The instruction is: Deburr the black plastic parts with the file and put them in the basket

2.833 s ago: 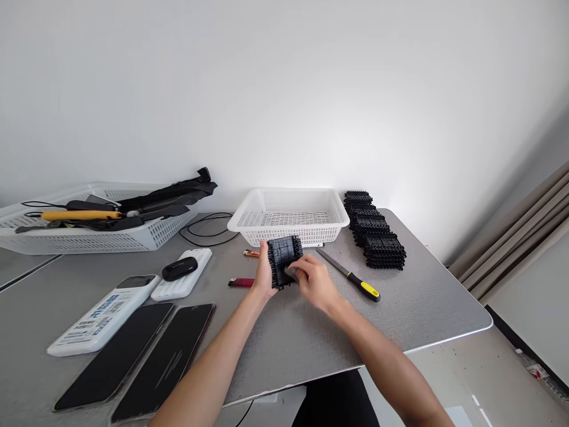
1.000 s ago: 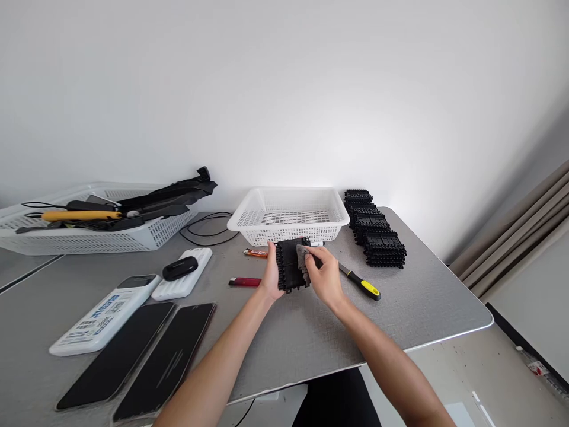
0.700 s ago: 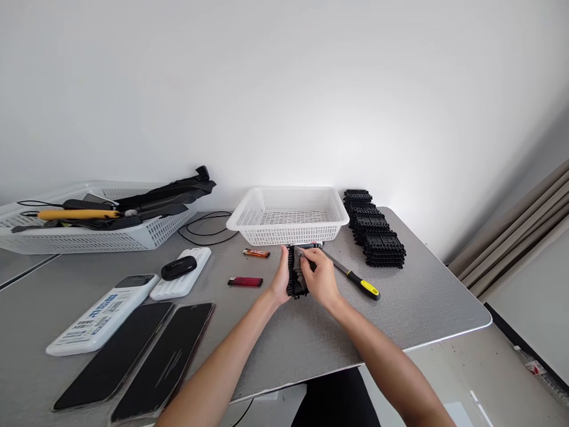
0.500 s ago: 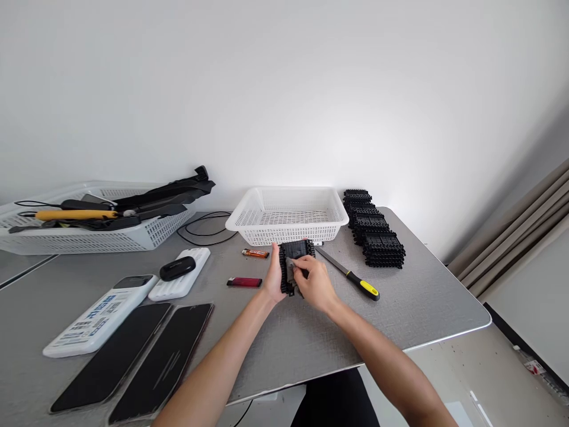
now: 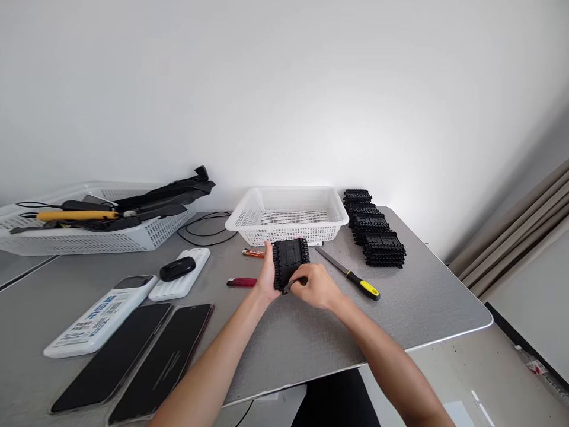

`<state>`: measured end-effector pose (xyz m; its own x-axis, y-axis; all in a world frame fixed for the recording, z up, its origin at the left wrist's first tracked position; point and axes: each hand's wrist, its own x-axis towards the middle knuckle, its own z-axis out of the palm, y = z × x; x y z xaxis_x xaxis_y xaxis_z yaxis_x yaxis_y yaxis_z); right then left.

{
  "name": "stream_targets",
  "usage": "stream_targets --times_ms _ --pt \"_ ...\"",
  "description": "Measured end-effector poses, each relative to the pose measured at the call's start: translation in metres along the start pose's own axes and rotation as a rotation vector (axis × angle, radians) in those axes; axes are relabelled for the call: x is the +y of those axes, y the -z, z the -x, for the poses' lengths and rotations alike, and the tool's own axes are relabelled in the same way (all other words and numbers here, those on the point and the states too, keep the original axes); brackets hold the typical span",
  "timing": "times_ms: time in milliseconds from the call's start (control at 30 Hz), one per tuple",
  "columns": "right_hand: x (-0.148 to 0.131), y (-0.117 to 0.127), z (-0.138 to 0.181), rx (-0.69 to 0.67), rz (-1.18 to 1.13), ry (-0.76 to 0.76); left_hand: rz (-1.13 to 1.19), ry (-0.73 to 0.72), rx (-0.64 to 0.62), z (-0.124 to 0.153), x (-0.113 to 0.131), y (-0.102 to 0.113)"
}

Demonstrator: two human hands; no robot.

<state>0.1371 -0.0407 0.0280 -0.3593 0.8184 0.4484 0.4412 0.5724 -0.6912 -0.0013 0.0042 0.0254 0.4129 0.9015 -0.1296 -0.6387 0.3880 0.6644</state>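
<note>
My left hand grips a black plastic part with toothed side edges, its thumb along the left edge. The part is raised, tilted with its ribbed face up. My right hand is closed in a pinch around a small dark tool, held at the part's lower right corner. Most of that tool is hidden by the fingers. Right of my hands lies a flat file with a black and yellow handle. Stacks of similar black parts stand farther right.
A white plastic basket stands behind my hands. Orange and red lighters lie to the left. Farther left are two dark phones, white power banks, a black case and a basket of tools.
The black part has shifted slightly left and turned its face more toward me. My right hand has slid from the middle of the part to its lower right corner.
</note>
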Motion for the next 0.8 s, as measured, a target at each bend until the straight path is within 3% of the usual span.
stream_targets --times_ms 167,300,533,800 --pt "-0.002 0.005 -0.003 0.447 -0.082 -0.057 -0.006 -0.054 -0.091 -0.004 -0.007 0.002" --pt "0.003 0.002 -0.003 0.524 -0.065 0.023 -0.039 0.007 -0.144 -0.005 -0.018 0.002" --pt "0.014 -0.008 -0.002 0.278 0.239 0.043 -0.112 0.031 -0.144 -0.006 -0.029 0.0" --pt "0.003 -0.013 0.002 0.0 0.48 0.071 -0.084 -0.061 -0.029 -0.004 -0.015 0.002"
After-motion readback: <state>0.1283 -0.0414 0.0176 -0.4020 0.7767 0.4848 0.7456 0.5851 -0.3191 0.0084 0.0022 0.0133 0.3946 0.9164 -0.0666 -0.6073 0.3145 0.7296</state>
